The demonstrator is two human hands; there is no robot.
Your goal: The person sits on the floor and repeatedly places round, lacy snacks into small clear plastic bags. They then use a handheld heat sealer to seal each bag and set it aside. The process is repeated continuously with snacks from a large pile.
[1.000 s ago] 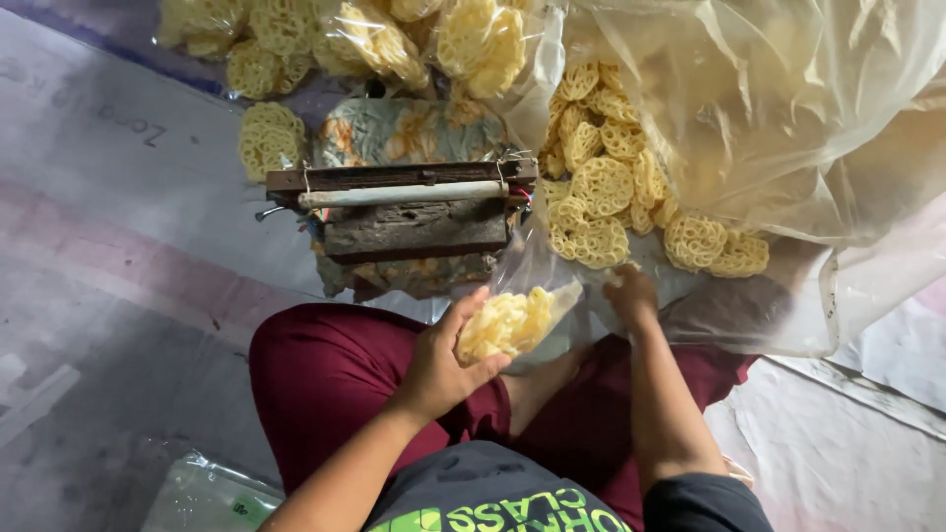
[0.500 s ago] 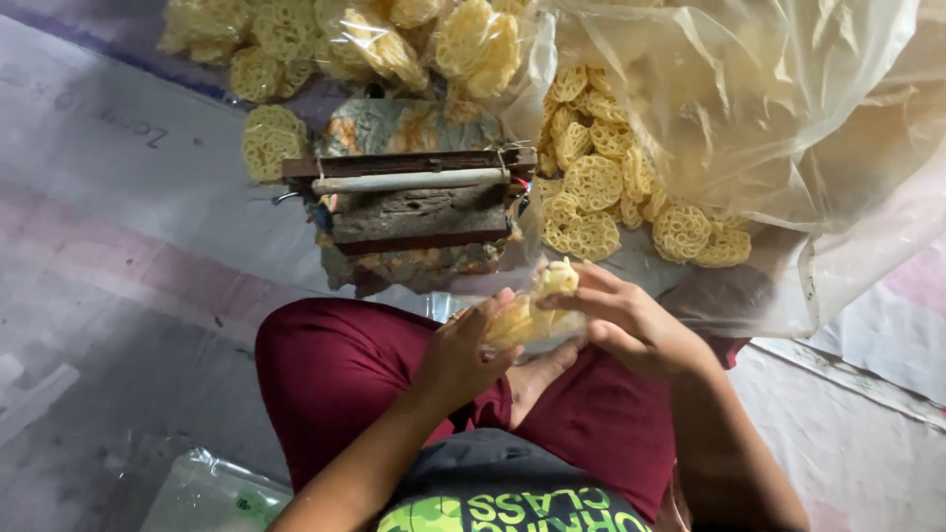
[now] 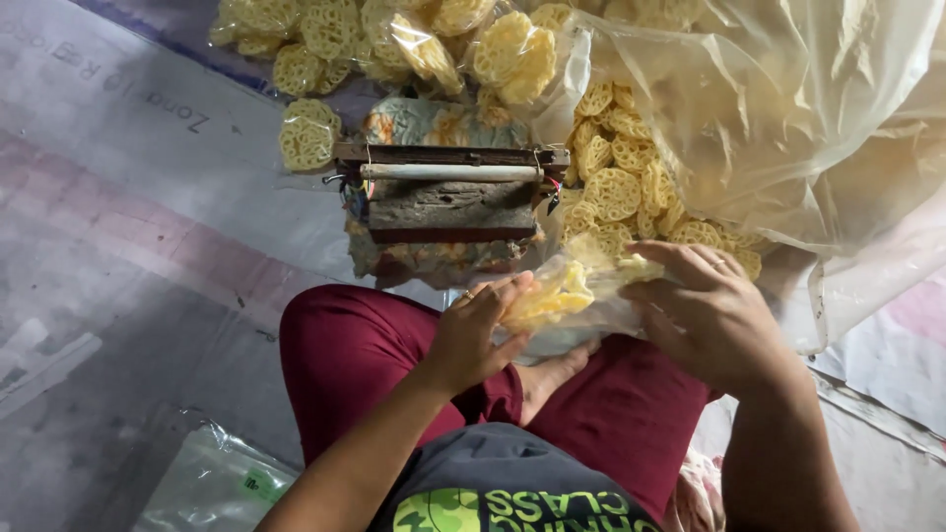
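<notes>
Since half a second ago both hands are sitting slightly lower and wider on the small clear bag [image 3: 576, 300], and the right hand [image 3: 705, 315] is now covering more of its right side. Left hand [image 3: 473, 335] is cupping the bag's left end, fingers curled around it and thumb beneath; right hand is lying over the opposite end with fingers spread and bent, gripping the film. The bag is being held above the lap, between the knees in dark red trousers [image 3: 345, 340], just in front of the wooden heat sealer [image 3: 448, 197], and is holding several yellow lattice crackers. Behind the sealer, filled packets [image 3: 394, 39] are piling up; to the right, the large plastic sack [image 3: 788, 118] is lying open with loose crackers [image 3: 616, 187] spilling near the right hand. Whether the bag's mouth is gathered yet cannot be told; the film is crumpled under the right fingers. Judgement: the handling is going best if the crackers are being settled flat toward the closed end, the grip is staying light so the brittle lattice is not cracking, and the open edge is being smoothed free of crumbs and folds. A stack of empty bags [image 3: 212, 483] is lying at the lower left.
</notes>
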